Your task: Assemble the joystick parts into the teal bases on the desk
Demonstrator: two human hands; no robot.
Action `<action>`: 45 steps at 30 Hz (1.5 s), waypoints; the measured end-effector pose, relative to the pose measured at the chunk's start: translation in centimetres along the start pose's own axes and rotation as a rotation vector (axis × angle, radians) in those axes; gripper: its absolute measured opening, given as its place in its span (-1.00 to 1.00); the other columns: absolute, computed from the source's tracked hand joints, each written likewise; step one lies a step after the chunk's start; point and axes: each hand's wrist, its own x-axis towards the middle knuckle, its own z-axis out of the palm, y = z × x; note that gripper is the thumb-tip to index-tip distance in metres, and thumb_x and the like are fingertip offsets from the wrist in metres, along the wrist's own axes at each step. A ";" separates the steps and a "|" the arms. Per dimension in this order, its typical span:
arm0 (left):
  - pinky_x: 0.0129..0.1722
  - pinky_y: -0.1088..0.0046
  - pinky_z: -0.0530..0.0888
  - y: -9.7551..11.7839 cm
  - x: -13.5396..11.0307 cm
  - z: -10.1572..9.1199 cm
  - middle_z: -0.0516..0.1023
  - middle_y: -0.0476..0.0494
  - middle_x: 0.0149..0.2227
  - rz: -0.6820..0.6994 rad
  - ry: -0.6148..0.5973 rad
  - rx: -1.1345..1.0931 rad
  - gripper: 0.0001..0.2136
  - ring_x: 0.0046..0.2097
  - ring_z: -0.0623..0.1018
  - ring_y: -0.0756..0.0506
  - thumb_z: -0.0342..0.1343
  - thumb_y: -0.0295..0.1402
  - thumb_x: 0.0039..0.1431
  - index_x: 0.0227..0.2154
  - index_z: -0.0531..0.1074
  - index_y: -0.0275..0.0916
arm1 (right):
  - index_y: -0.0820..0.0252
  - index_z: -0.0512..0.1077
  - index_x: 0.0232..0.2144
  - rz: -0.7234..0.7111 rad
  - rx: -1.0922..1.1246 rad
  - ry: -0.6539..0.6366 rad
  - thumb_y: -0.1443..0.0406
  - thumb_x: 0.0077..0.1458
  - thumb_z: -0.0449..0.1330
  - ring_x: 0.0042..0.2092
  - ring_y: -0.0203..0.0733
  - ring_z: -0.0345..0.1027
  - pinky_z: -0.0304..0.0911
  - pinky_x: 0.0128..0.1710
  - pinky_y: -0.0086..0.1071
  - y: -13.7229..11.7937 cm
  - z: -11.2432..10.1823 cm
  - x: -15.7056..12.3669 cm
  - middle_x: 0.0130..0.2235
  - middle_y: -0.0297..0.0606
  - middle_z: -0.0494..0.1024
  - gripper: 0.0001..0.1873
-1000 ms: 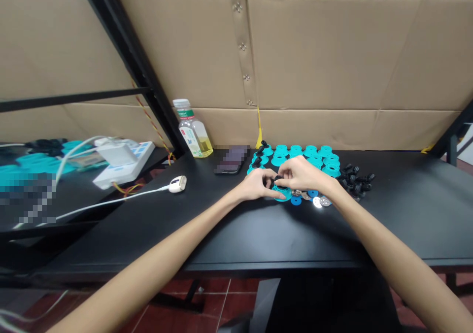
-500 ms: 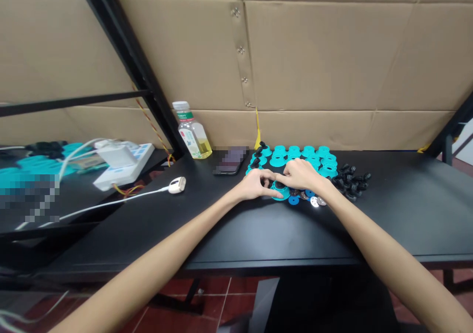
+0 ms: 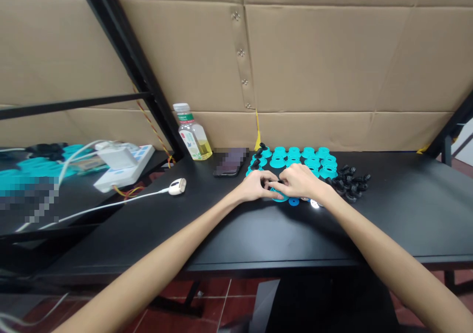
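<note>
Both my hands meet low on the black tabletop (image 3: pixel 281 239). My left hand (image 3: pixel 256 185) and my right hand (image 3: pixel 300 181) have their fingers closed over a teal plastic disc (image 3: pixel 279 198), mostly hiding it. Whatever lies between the fingertips is hidden. Just right of it lie a small blue disc (image 3: pixel 293 202) and a shiny metal disc (image 3: pixel 314 204), close to my right hand. Several teal flanged discs (image 3: pixel 294 156) stand in rows beyond my hands. Small black parts lie in a heap (image 3: pixel 349 183) to the right, and a few more (image 3: pixel 257 154) sit at the rows' left end.
A plastic bottle with yellow liquid (image 3: pixel 193 136) and a blurred phone (image 3: pixel 229 161) stand along the cardboard wall (image 3: pixel 314 62). Left of them are a white corded device (image 3: pixel 178 186), a white power strip (image 3: pixel 123 168) and a black shelf post (image 3: pixel 140 72).
My right hand has slid left and toward me, now covering more of the teal disc and the metal discs. The camera view has shifted slightly. The heap of black parts looks unmoved.
</note>
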 end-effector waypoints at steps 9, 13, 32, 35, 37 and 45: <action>-0.52 0.53 0.17 0.2 0.0 -0.2 0.28 0.08 -0.56 -0.016 0.003 0.041 -0.55 -0.51 0.21 0.05 0.37 -0.06 -0.28 -0.38 0.50 -0.31 | 0.23 0.51 -0.29 -0.019 0.374 -0.098 0.25 0.04 0.19 -0.51 -0.39 0.16 -0.05 -0.48 -0.47 0.5 -2.6 -0.5 -0.46 -0.34 0.46 -0.80; -0.50 0.53 0.19 0.1 0.0 -0.2 0.29 0.08 -0.54 0.012 -0.006 0.072 -0.55 -0.49 0.23 0.04 0.35 -0.04 -0.25 -0.37 0.49 -0.29 | 0.28 0.47 -0.42 0.019 0.395 -0.151 0.27 0.05 0.16 -0.56 -0.40 0.10 -0.07 -0.51 -0.46 0.2 -1.7 0.1 -0.56 -0.37 0.39 -0.84; -0.54 0.53 0.14 0.1 0.0 -0.1 0.29 0.09 -0.59 0.000 -0.014 0.125 -0.49 -0.54 0.19 0.06 0.34 -0.03 -0.21 -0.22 0.54 -0.27 | 0.21 0.36 -0.64 0.273 -0.061 -0.076 -0.07 0.19 -0.11 -0.46 -0.21 0.27 -0.09 -0.50 -0.39 0.3 -0.2 1.2 -0.57 -0.18 0.43 -0.39; -0.52 0.53 0.17 0.3 -0.1 -0.2 0.36 0.04 -0.50 0.013 -0.018 0.112 -0.52 -0.51 0.22 0.06 0.34 -0.04 -0.21 -0.25 0.55 -0.26 | 0.20 0.35 -0.58 0.169 0.033 -0.096 -0.10 0.18 -0.07 -0.46 -0.27 0.23 -0.08 -0.48 -0.41 1.0 -0.6 0.5 -0.55 -0.25 0.44 -0.43; -0.51 0.53 0.17 0.4 -0.2 -0.2 0.34 0.04 -0.51 0.012 -0.015 0.107 -0.55 -0.50 0.22 0.05 0.34 -0.05 -0.20 -0.29 0.54 -0.28 | 0.19 0.35 -0.49 0.098 0.137 -0.140 -0.04 0.18 -0.01 -0.46 -0.31 0.20 -0.07 -0.48 -0.44 1.4 -0.8 0.2 -0.50 -0.30 0.46 -0.55; -0.47 0.50 0.21 0.4 -0.2 0.0 0.35 0.04 -0.53 -0.026 0.008 0.154 -0.53 -0.51 0.24 0.04 0.34 -0.03 -0.22 -0.30 0.52 -0.29 | 0.20 0.26 -0.58 0.090 0.158 -0.198 0.07 0.21 -0.01 -0.52 -0.36 0.07 -0.16 -0.50 -0.41 1.3 -0.9 0.3 -0.57 -0.36 0.34 -0.58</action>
